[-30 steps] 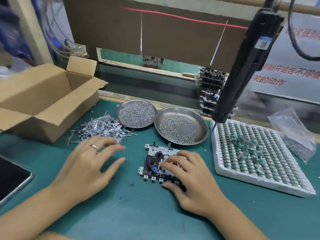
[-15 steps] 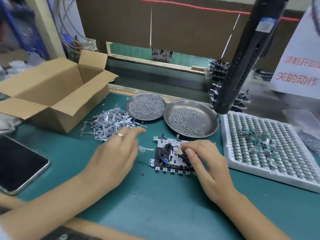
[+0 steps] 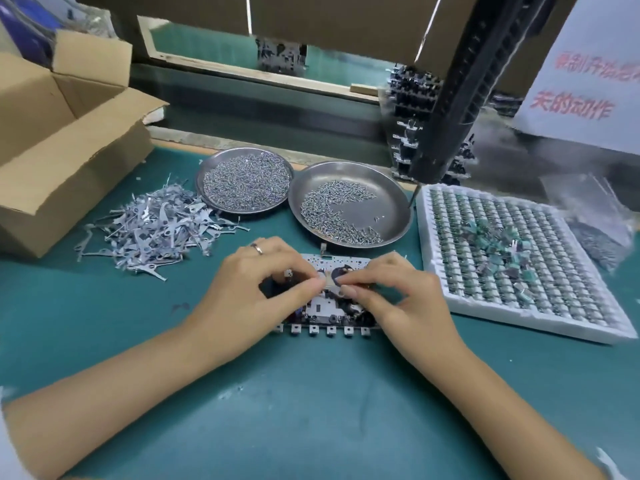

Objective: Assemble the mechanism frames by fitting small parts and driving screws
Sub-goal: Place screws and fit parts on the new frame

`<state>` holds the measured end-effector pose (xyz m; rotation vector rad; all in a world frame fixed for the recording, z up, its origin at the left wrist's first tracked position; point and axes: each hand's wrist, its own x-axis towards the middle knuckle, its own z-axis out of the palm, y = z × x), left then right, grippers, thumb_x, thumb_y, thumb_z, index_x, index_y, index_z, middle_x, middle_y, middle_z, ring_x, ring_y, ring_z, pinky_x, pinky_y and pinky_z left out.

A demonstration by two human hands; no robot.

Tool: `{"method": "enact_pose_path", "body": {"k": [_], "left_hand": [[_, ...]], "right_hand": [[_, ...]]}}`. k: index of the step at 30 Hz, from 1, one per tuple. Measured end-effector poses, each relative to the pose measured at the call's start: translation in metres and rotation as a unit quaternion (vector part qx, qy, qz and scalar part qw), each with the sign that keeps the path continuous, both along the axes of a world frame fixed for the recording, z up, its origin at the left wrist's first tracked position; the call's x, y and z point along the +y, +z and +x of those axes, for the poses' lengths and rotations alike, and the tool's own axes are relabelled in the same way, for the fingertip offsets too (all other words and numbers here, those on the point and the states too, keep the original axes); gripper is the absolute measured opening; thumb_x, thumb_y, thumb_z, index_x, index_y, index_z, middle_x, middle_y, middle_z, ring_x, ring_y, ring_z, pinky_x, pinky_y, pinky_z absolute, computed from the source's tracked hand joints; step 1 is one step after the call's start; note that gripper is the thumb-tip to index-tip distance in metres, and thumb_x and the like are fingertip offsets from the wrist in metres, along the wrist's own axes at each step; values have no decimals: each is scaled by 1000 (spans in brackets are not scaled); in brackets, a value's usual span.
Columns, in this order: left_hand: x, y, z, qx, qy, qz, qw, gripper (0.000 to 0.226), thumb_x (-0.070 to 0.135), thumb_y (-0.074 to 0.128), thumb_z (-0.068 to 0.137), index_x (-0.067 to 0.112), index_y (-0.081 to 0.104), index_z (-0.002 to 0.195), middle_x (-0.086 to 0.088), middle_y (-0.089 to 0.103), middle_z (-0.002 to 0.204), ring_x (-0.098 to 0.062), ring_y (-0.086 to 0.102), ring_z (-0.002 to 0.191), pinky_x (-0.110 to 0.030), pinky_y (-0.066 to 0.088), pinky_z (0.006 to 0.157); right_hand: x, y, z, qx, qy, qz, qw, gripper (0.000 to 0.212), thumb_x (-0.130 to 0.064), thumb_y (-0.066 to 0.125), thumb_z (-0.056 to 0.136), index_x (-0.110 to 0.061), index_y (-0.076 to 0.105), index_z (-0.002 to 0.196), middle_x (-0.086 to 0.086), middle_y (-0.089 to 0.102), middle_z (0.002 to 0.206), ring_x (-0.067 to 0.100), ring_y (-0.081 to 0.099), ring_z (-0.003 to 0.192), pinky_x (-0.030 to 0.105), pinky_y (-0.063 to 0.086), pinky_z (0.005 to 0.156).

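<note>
Fingertips of both hands meet over the middle of the mechanism frame (image 3: 323, 308). The left hand (image 3: 256, 289) and the right hand (image 3: 398, 296) each pinch one small pale metal part (image 3: 327, 285) between thumb and finger, right on top of the frame. The frame lies flat on the green mat (image 3: 294, 410), under both hands. Just behind the hands sit two round metal dishes of screws (image 3: 349, 211). A pile of thin metal pieces (image 3: 156, 226) lies beyond the left hand. A white tray (image 3: 512, 268) sits beside the right hand. A black screwdriver (image 3: 457, 91) hangs above the dishes.
</note>
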<state>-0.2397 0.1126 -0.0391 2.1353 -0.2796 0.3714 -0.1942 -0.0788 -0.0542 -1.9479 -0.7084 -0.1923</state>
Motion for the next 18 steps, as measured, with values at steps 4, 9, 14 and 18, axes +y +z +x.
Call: {"method": "enact_pose_path", "body": {"k": [4,9,14,18], "left_hand": [[0,-2,2,21,-13,4,1000,10,37,70,80,29,69,74,7,62,75,-4,52,71,-8,32,72],[3,-4,2,47,-3,47,998,8,39,63,77,34,66,71,13,61,74,2,50,75,-14,26,82],[4,0,0,48,-1,69,996,8,36,64,75,32,67,70,14,61,71,-3,51,74,-19,27,83],[2,1,-1,52,-4,78,996,6,36,65,73,34,66,68,14,60,68,-8,52,73,-25,30,82]], "right_hand": [[1,2,-4,8,1,-18,1000,15,-19,71,76,-24,77,89,-11,63,72,12,56,81,26,46,75],[0,4,-6,-61,17,-50,997,11,-14,71,78,-14,77,86,-9,71,81,14,57,79,32,47,79],[-1,2,-7,-68,63,-58,994,11,-6,69,81,-6,75,90,-1,72,83,24,64,75,29,45,88],[-4,2,-9,-120,94,-95,984,13,-13,72,82,-5,74,92,1,69,82,21,62,76,33,47,85]]}}
